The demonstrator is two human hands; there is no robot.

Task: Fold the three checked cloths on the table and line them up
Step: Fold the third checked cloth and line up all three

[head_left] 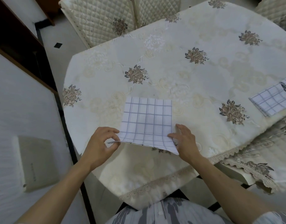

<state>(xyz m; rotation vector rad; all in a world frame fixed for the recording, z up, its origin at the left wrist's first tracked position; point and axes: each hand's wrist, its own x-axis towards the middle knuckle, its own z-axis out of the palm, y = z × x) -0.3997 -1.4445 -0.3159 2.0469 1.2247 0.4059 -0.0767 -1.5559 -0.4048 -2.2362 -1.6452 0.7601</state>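
The left hand [101, 143] and right hand [184, 139] pinch the near corners of the cloth [147, 120], likely light and limp, best held there.

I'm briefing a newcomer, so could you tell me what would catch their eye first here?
A checked cloth lies at the near edge of the flowered cream tablecloth, the left hand pinching its near left corner and the right hand holding the other. A second checked cloth lies at the far right.
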